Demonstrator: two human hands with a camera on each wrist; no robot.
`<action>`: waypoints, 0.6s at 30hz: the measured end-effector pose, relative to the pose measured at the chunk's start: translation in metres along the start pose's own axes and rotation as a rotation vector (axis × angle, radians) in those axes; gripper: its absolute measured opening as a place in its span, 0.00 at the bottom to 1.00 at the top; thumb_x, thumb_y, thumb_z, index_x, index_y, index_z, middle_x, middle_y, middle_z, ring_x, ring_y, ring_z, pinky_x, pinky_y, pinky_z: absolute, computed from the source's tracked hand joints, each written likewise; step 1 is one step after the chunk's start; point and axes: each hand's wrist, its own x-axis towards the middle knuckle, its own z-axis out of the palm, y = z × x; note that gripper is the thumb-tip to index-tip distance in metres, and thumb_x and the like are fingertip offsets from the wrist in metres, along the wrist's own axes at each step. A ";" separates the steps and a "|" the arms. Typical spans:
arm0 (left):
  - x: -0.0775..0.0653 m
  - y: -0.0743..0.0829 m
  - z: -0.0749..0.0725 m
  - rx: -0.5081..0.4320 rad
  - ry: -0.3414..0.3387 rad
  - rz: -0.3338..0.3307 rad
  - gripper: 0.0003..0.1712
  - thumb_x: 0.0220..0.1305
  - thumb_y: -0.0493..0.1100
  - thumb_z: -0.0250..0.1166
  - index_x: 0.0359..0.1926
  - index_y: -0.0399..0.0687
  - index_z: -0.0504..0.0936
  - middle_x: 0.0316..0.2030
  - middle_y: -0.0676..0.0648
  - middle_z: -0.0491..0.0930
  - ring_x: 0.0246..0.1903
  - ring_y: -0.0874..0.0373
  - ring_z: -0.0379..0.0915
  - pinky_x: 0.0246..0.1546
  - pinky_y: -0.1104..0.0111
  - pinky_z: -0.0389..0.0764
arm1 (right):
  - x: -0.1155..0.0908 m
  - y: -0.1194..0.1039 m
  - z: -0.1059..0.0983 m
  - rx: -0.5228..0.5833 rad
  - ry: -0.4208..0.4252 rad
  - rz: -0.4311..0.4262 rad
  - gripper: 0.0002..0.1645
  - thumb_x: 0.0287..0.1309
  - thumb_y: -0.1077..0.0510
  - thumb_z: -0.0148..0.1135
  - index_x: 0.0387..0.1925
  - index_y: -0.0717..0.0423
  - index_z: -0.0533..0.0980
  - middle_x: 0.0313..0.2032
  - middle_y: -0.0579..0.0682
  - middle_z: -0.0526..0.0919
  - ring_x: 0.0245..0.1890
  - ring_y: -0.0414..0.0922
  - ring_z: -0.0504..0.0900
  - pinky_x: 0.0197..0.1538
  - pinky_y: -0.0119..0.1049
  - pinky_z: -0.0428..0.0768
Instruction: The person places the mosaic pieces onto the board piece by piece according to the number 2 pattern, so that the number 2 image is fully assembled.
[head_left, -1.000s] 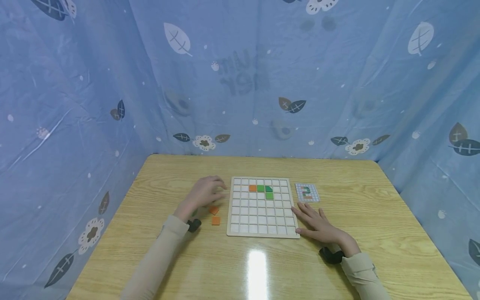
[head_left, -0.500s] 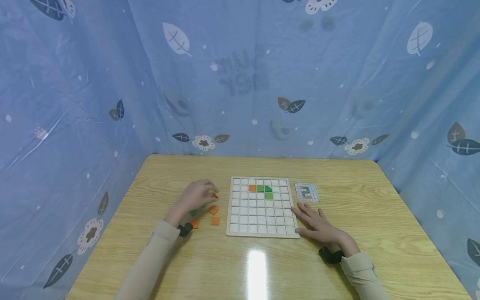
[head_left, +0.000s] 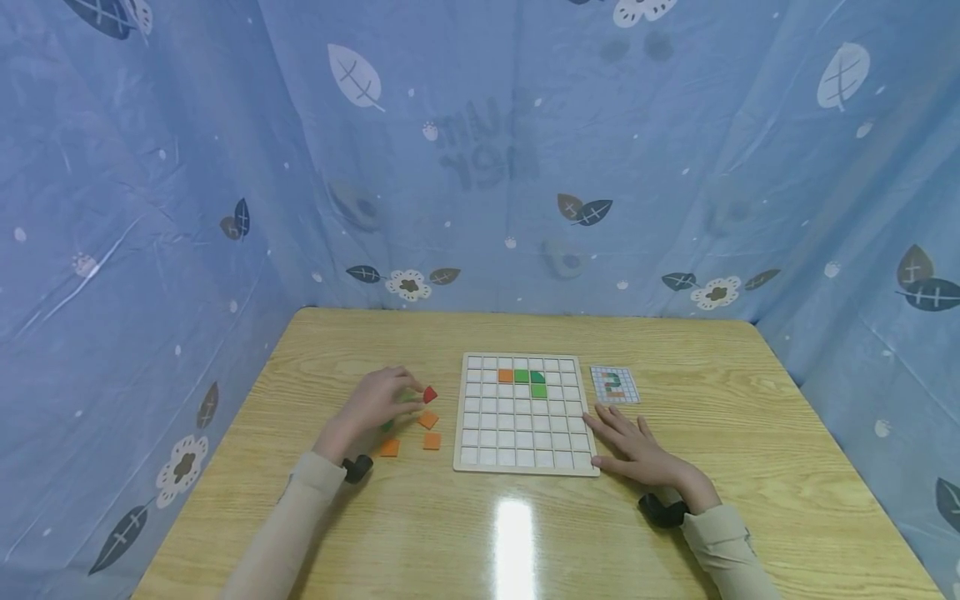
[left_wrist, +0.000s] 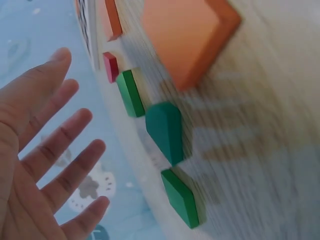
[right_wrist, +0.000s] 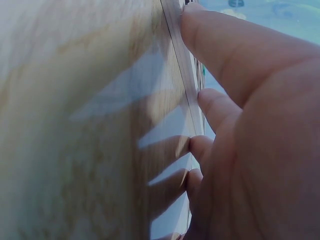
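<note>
Left hand (head_left: pixel 375 402): bare
Left sleeve (head_left: pixel 273 529): plain beige, between seven and eight o'clock
Left cuff (head_left: pixel 318 472): beige, folded back
Left wrist unit (head_left: pixel 357 468): black, rounded, at the wrist's four o'clock
Right hand (head_left: pixel 633 450): bare
Right sleeve (head_left: pixel 738 567): matching beige, between four and five o'clock
Right cuff (head_left: pixel 711 525): turned up likewise
Right wrist unit (head_left: pixel 662 511): black, curved, at the wrist's eight o'clock

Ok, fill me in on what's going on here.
A person's left hand is open beside loose orange, green and red pieces, holding none. Their right hand touches the right edge of a gridded board. Four pieces, one orange and three green, sit in its squares, and a patterned card lies to its right.
</note>
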 end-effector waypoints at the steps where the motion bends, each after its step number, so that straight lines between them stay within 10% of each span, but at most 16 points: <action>1: -0.001 0.000 -0.001 0.002 0.002 -0.003 0.17 0.53 0.51 0.69 0.43 0.51 0.84 0.40 0.53 0.80 0.41 0.57 0.75 0.43 0.61 0.76 | 0.000 0.000 0.000 0.000 0.002 0.000 0.40 0.61 0.50 0.57 0.70 0.56 0.53 0.70 0.65 0.46 0.68 0.67 0.40 0.59 0.71 0.30; 18: -0.028 -0.012 -0.007 -0.019 0.010 -0.028 0.15 0.51 0.51 0.70 0.39 0.51 0.84 0.37 0.52 0.78 0.37 0.57 0.71 0.35 0.64 0.73 | 0.001 0.000 0.000 0.014 -0.012 0.014 0.40 0.61 0.50 0.56 0.70 0.54 0.52 0.70 0.63 0.45 0.69 0.67 0.38 0.59 0.71 0.30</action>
